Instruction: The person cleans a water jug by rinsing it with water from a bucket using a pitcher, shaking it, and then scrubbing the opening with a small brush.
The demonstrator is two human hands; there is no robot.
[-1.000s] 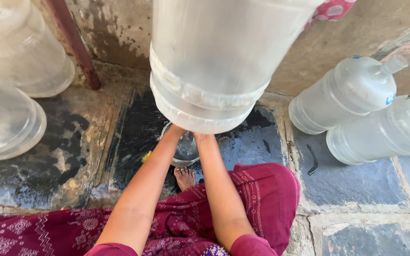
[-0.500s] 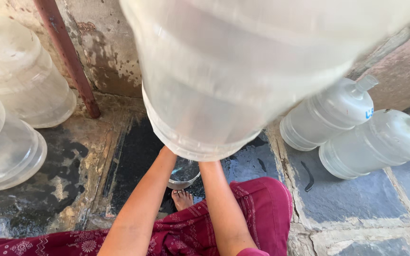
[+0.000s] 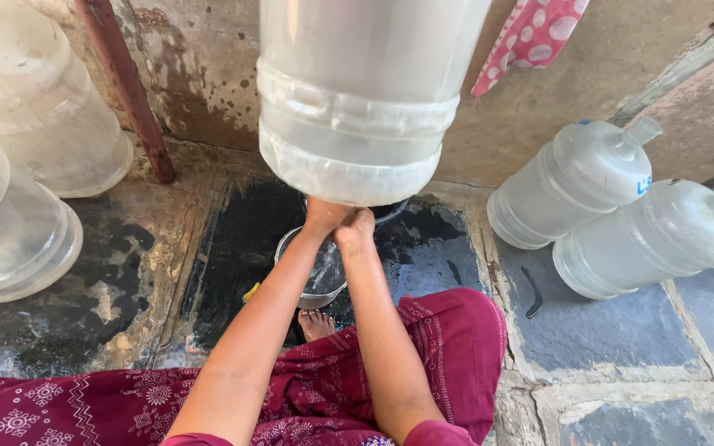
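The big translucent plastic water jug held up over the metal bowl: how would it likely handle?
The big translucent plastic water jug looks mostly empty, so probably light for its bulk. Its wet, smooth walls may slip. Both hands, left hand and right hand, support it from underneath, so it could tip easily.

I see a small blue mark (image 3: 644,185) on the side of a big clear water jug (image 3: 576,183) that lies on the stone floor at the right, near the wall. It is too small for me to make out its shape well. I see no other labels, boxes, signs or screens.
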